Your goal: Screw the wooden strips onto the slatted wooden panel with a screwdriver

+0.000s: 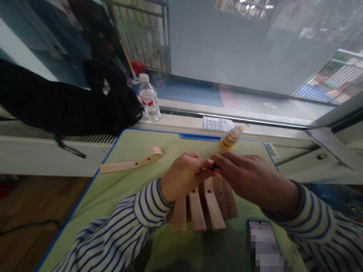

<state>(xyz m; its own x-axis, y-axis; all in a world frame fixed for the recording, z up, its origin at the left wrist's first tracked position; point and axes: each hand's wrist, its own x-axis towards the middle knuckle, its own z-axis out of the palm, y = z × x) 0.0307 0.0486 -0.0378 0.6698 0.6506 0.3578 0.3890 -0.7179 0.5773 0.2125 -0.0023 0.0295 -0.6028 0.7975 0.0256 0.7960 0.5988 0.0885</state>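
Observation:
My left hand [184, 175] is curled closed over the top of a fan of flat wooden slats [202, 207] lying on the green mat [133, 147]. My right hand [251, 177] meets it from the right, fingers pinched on a small dark object [216, 165] between the two hands; I cannot make out what it is. The slats have small holes and spread out toward me. A separate wooden piece [132, 163] with a rounded end lies apart to the left on the mat.
A small yellow-capped bottle [232, 136] lies at the mat's far edge. A water bottle [149, 99] and a black bag [65, 102] sit on the window ledge. A phone [263, 241] lies near my right forearm.

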